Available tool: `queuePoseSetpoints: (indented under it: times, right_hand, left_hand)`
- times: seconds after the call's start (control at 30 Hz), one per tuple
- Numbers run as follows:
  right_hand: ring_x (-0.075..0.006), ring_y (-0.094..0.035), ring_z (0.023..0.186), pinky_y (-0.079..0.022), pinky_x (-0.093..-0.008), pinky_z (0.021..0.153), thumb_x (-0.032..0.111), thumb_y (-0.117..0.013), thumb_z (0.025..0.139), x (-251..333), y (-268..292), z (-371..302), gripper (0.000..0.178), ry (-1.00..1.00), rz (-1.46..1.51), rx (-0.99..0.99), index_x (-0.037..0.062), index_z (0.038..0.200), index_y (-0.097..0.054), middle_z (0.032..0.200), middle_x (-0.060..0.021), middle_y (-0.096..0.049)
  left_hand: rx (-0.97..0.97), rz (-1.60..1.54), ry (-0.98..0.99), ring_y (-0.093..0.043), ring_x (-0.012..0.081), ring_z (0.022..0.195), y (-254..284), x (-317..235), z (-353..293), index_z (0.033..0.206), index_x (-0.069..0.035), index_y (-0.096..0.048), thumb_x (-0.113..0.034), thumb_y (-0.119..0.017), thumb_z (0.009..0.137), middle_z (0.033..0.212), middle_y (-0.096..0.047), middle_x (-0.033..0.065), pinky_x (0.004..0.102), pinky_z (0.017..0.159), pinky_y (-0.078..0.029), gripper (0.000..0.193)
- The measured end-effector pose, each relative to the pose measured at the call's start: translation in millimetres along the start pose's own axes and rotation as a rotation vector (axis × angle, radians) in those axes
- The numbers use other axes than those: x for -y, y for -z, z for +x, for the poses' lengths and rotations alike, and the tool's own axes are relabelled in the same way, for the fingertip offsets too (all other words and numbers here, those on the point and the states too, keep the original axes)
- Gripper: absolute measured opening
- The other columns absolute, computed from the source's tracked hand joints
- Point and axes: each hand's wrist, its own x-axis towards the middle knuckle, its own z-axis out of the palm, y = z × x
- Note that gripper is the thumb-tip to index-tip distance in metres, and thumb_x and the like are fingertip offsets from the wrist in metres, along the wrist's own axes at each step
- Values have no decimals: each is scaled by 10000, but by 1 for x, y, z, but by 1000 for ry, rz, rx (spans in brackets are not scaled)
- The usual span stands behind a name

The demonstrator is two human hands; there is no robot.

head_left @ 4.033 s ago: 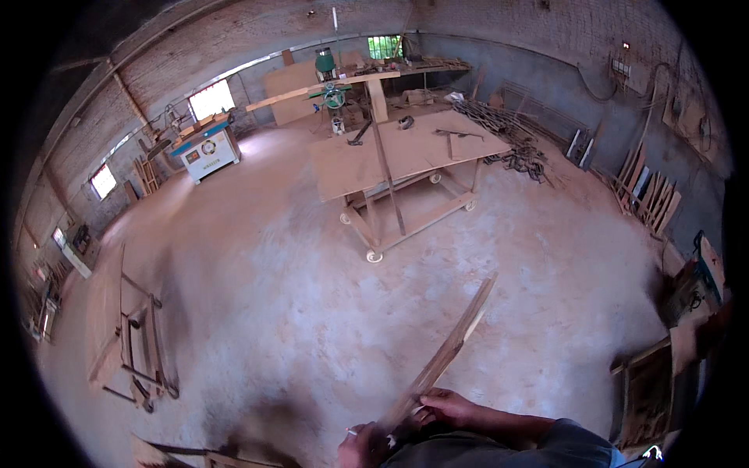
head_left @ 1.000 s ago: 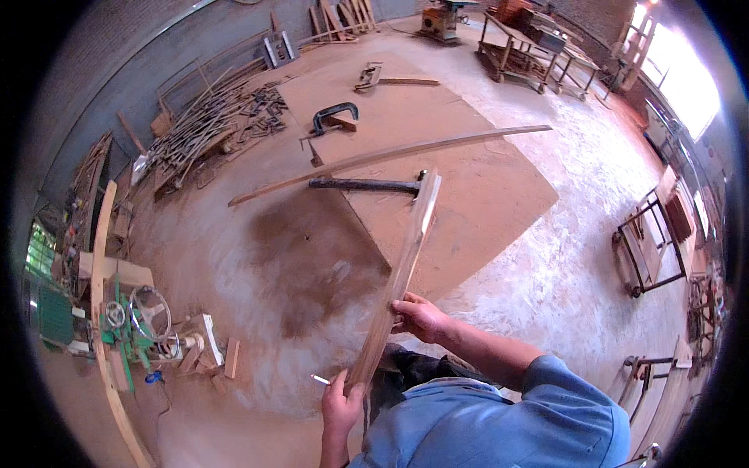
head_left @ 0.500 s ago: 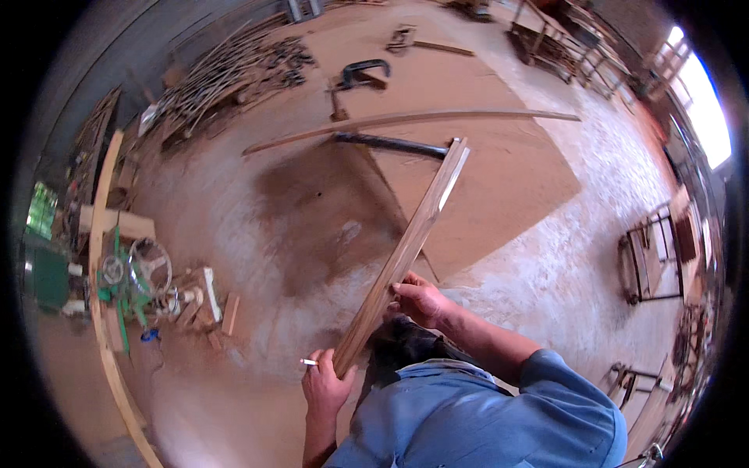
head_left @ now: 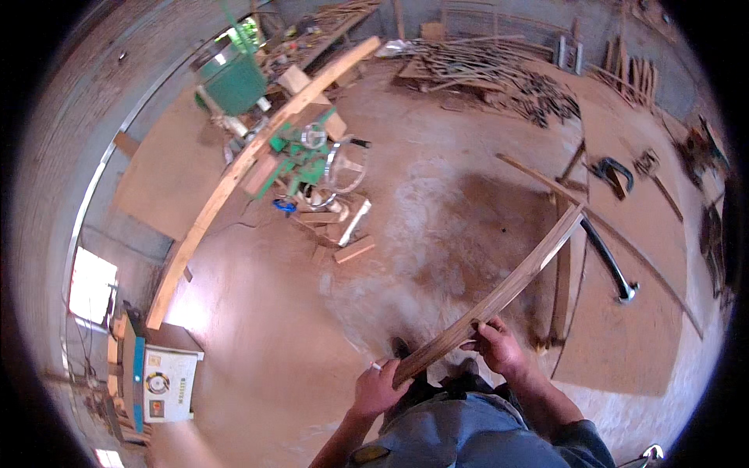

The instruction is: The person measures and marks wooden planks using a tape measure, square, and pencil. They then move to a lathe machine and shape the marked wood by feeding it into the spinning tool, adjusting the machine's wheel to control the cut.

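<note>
A long, narrow wooden board [head_left: 485, 306] slants from my waist toward the far right, its near end low in the view. My left hand [head_left: 378, 389] is closed around that near end, and a cigarette [head_left: 376, 366] sticks out from between its fingers. Farther along, my right hand [head_left: 501, 349] grips the board's lower edge with the thumb on top. Beyond the board's far end lie a dark metal bar clamp [head_left: 605, 253] and a long thin wooden strip [head_left: 624, 238].
A green machine with handwheels [head_left: 343, 165] stands left of centre, behind a long pale timber [head_left: 226, 191]. Wood offcuts [head_left: 355, 249] lie beside it. A white and blue machine cabinet [head_left: 170, 382] is at lower left. Brown sheets [head_left: 632, 343] and a C-clamp [head_left: 612, 175] lie right.
My view has swung left, bringing the green machine toward the middle and the white cabinet into sight. Both hands still hold the board, which points farther right in the picture.
</note>
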Motion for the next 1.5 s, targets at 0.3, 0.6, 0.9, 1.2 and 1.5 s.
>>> queuePoseSetpoints:
  times: [0.3,0.6,0.9,1.2,1.5]
  right_hand:
    - [-272,-610,1089,-543,-409,859,245,-608,968,-48,-165,141,414,-123,-291,101,33,1309,-510,1214,-114,-607]
    - [-218,-615,1036,-548,-371,832,292,-638,954,-134,-365,270,388,-311,-418,339,43,1246,-581,1138,-72,-637]
    - [-169,-597,921,-548,-327,748,379,-666,932,-199,-490,397,443,-425,-429,450,81,1249,-578,1102,-35,-620]
    - [-147,-584,846,-553,-322,711,370,-663,934,-225,-562,523,344,-542,-253,443,119,1159,-597,943,3,-593]
    - [-165,-580,863,-542,-341,703,384,-662,925,-248,-591,616,349,-559,-251,279,125,1149,-594,951,2,-588]
  left_hand:
    - [-137,-110,294,-642,337,997,71,133,2,1168,-64,-627,-439,-756,738,1092,-658,142,455,802,-535,585]
    - [-390,-80,504,-631,383,946,172,277,-16,1070,-67,-590,-265,-839,655,986,-655,157,488,741,-527,522]
    - [-726,52,601,-606,376,915,229,373,-11,1195,3,-572,-104,-834,673,1050,-597,181,503,752,-507,594]
    - [-655,367,564,-578,310,894,309,468,85,1175,8,-616,-99,-811,692,972,-623,120,440,807,-469,533]
    - [-487,244,637,-579,373,1024,338,565,153,1203,9,-606,-125,-804,711,1072,-629,172,482,916,-465,547]
